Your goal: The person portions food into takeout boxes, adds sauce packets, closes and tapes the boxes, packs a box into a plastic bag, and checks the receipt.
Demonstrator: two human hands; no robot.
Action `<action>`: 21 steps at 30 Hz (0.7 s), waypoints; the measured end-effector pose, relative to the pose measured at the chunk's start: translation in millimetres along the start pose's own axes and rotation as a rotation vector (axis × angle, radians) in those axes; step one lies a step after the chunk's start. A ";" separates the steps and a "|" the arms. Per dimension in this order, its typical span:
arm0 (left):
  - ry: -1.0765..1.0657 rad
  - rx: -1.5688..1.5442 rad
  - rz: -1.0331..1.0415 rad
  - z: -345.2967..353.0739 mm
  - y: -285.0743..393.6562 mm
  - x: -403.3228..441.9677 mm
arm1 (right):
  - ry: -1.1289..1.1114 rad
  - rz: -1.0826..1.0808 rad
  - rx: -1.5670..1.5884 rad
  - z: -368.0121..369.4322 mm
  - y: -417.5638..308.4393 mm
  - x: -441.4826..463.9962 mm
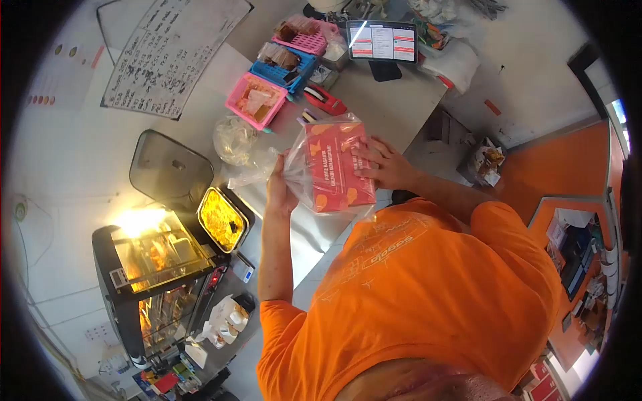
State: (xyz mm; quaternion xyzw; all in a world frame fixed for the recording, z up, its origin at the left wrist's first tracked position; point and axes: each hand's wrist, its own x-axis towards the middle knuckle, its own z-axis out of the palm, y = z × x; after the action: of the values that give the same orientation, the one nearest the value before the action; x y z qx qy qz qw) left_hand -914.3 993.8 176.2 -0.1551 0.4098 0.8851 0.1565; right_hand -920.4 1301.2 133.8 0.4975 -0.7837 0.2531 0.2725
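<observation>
A red cardboard food box (pixel 328 164) with orange patterns and white print sits inside a clear plastic bag (pixel 302 175), in front of my chest near the counter's edge. My left hand (pixel 281 192) is closed on the gathered plastic at the box's left side. On the other side, my right hand (pixel 384 164) grips the box's right end through the bag, fingers over its face and thumb hidden. Just beyond the box lies a red tape dispenser (pixel 326 100). A bunched clear plastic bag (pixel 235 140) rests left of it.
Pink and blue baskets (pixel 284 67) with packets stand along the back of the steel counter (pixel 401 100), near a tablet (pixel 382 41). At left are a lit food warmer (pixel 160 267), a tray of yellow food (pixel 222 220) and its lid (pixel 170 162). A waste bin (pixel 483 164) stands at right.
</observation>
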 end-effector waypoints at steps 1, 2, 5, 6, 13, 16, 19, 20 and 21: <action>-0.041 -0.015 -0.032 16.8 11.6 0.4 | 0.121 -0.028 0.023 1.1 11.7 5.1; -0.077 -0.032 -0.064 32.5 22.5 -1.9 | 0.241 -0.058 0.048 1.7 21.8 9.0; 0.022 0.196 0.003 28.2 32.7 9.2 | 0.337 -0.021 0.310 -6.3 49.7 19.7; 0.114 0.413 0.110 11.4 30.9 17.3 | 0.322 0.133 0.590 -2.1 51.8 22.9; 0.045 1.609 0.796 47.7 36.1 26.2 | -0.482 1.108 1.724 71.8 121.2 -7.0; 0.058 1.477 0.599 23.4 7.7 30.9 | -0.789 1.140 1.130 78.1 185.0 -20.1; 0.108 1.521 0.853 -69.1 -55.7 35.2 | -0.434 0.680 -0.367 27.3 261.2 -17.5; 0.312 1.320 0.681 -64.4 -72.2 32.3 | -0.353 0.684 -0.396 28.4 290.6 -28.2; 0.501 1.107 0.506 -58.1 -90.2 29.7 | -0.272 0.687 -0.422 29.8 318.7 -39.1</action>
State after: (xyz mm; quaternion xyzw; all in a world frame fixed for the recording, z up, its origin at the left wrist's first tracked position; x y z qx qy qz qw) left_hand -896.1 1008.7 67.4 -0.1518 0.8523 0.4904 -0.1000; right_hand -1204.2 1426.5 45.6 0.1699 -0.9673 0.0954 0.1623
